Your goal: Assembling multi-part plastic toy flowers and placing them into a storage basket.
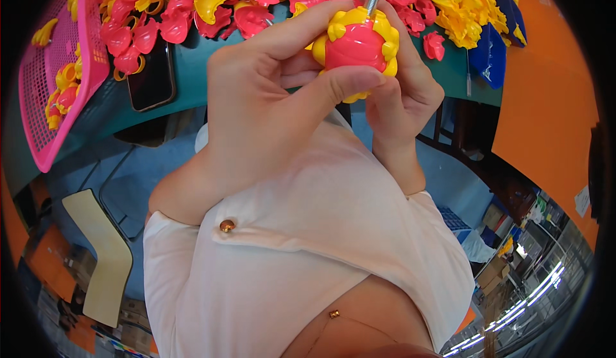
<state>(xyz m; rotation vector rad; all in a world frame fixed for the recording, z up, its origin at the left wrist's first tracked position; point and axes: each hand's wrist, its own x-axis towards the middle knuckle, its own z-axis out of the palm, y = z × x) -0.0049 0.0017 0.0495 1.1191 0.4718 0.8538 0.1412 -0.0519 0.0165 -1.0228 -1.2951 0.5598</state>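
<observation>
Both hands are raised over the table edge around a round plastic toy piece [355,48], with a glossy pink middle and a knobbly yellow rim. My left hand [263,95] grips it from the left, its thumb pressed across the lower front and its fingers behind. From the right, my right hand [405,91] closes on the same piece, thumb at its lower edge and fingers reaching up behind it. A small metal coil spring [371,1] stands up from the top of the piece, close to the right fingertips. The back of the piece is hidden.
Loose pink shells [176,24] and yellow parts [462,14] are heaped along the far side of the green table [192,78]. A pink mesh basket [96,69] stands left, beside a dark phone [152,78]. Blue bins [491,56] and an orange surface [545,82] lie right.
</observation>
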